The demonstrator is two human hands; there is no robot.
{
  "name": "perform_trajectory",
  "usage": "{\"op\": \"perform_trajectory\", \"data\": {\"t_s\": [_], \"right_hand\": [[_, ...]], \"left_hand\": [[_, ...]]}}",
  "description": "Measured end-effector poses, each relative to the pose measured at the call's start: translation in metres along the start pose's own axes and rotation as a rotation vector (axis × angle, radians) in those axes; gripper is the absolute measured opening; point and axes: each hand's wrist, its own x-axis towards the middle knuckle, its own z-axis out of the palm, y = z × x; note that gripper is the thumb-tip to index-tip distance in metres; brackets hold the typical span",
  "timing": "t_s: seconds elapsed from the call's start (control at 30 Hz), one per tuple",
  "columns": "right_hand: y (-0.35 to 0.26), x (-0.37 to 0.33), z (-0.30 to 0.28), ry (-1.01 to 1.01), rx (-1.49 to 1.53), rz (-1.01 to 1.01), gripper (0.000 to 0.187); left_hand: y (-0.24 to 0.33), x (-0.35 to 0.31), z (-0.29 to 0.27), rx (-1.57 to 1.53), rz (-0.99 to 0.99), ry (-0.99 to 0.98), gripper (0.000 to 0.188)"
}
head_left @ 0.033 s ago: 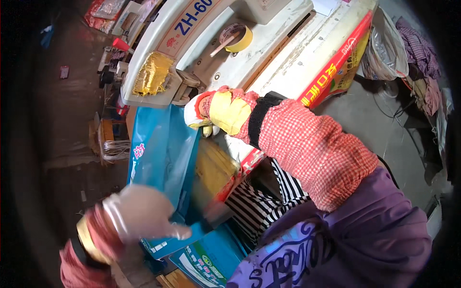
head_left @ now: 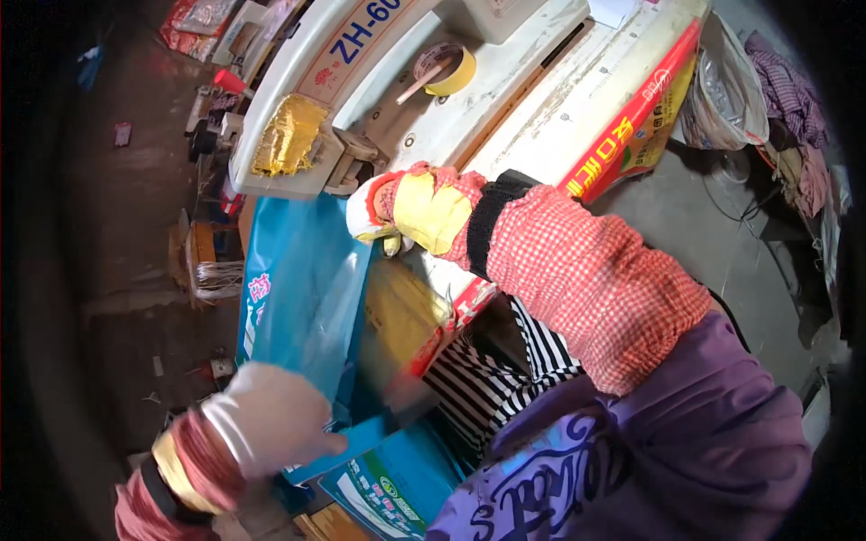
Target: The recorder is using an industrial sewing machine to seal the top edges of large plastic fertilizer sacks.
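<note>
At the sewing machine (head_left: 302,86), we're seemingly stitching the blue plastic bag (head_left: 293,248), next needing steadying; left hand (head_left: 275,417), right hand (head_left: 368,212): grip unclear.

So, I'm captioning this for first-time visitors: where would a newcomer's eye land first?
Probably on the red-checked sleeve crossing the middle, its white-covered right hand close to the pale machine. Next, perhaps, the bright blue sheet below the machine's head, with the blurred left hand at lower left. A yellow tape roll stands out near the top.
</note>
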Motion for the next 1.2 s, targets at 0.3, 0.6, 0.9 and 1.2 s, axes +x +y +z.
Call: {"op": "perform_trajectory", "data": {"t_s": [0.3,0.6,0.9,1.2], "right_hand": [[-0.157,-0.025,0.047,0.065,-0.107,0.262,0.022],[-0.116,-0.097,-0.021,0.812,0.995,0.512,0.027],[-0.112,-0.047,-0.005,-0.053,0.213,0.655,0.039],[-0.087,-0.035,0.099,0.568,2.188,-0.932,0.032]], "left_hand": [[0.079,0.050,0.007,0.084,0.430,0.362,0.013],[0.069,0.050,0.024,-0.154,0.446,0.576,0.019],[0.074,0.058,0.015,0.037,0.512,0.584,0.012],[0.031,0.065,-0.022,0.107,0.187,0.281,0.033]]}}
